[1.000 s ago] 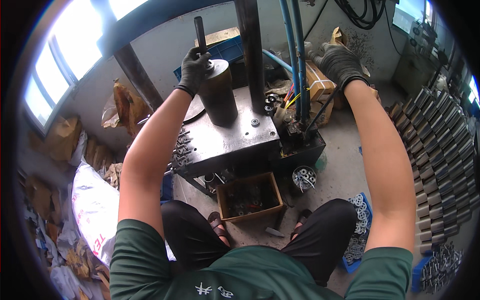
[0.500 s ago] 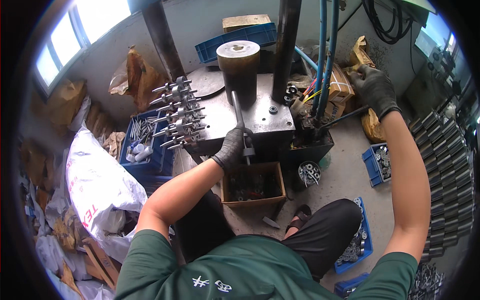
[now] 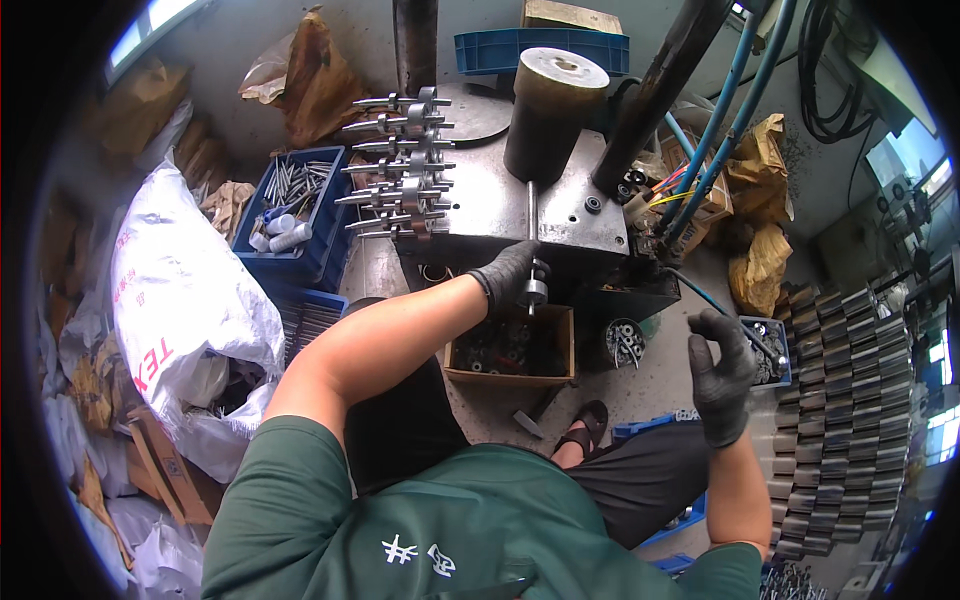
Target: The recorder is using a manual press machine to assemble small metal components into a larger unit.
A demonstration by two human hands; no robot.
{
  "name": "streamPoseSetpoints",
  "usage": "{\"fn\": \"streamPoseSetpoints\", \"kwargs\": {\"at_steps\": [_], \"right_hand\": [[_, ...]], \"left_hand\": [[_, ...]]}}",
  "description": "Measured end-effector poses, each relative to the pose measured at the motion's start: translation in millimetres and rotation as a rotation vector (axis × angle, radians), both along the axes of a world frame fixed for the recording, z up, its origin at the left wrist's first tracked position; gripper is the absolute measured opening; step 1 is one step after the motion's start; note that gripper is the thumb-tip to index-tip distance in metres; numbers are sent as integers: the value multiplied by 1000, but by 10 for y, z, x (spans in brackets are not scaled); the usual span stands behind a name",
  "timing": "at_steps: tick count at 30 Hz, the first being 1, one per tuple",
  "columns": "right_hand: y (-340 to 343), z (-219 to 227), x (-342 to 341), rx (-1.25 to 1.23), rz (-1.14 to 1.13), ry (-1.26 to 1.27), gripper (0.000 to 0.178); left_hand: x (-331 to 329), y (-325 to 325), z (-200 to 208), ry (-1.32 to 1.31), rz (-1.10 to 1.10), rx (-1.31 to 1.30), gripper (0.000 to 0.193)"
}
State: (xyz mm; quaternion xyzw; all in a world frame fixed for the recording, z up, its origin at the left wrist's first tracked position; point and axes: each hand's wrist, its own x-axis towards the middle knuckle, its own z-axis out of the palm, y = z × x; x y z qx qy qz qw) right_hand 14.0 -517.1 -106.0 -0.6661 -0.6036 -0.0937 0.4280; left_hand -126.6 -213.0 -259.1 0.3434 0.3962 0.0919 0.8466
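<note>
My left hand [image 3: 508, 277], in a dark glove, is closed round a metal shaft [image 3: 532, 212] carrying a thick ring near its lower end. The shaft's far end meets the foot of the dark steel cylinder [image 3: 550, 125] over the press plate [image 3: 477, 208]; whether they touch I cannot tell. My gloved right hand [image 3: 720, 375] is held over my thigh at the right, empty, thumb and fingers apart. Beside it, a lever [image 3: 722, 308] slants down to the right. Several ringed shafts [image 3: 412, 190] stand in a row at the plate's left edge, and a small bearing [image 3: 593, 204] sits at its right.
An open box [image 3: 512, 378] of small parts sits below the plate, beside a bucket [image 3: 625, 342] of rings. Left are a blue crate [image 3: 328, 225] of rods and a white sack [image 3: 185, 310]. Stacked metal cylinders [image 3: 845, 420] and blue hoses [image 3: 722, 125] stand at the right.
My right hand has come down from the upper right, and the lever now points lower. My left hand stays on the shaft. The whole view has shifted.
</note>
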Motion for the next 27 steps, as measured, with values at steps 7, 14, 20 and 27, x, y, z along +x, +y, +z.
{"fn": "streamPoseSetpoints", "kwargs": {"at_steps": [7,14,20,27], "right_hand": [[697,-1307,-473,-112,241,1835,43],[935,-1128,-507,-8,776,2184,50],[982,-1639,-202,-183,1324,2295,51],[981,-1431,-464,-193,616,2290,61]], "left_hand": [[-289,-647,355,-196,-247,120,35],[-429,-706,743,-376,-271,629,47],[-492,-630,844,-454,-129,663,42],[-562,-609,856,-327,-208,758,45]]}}
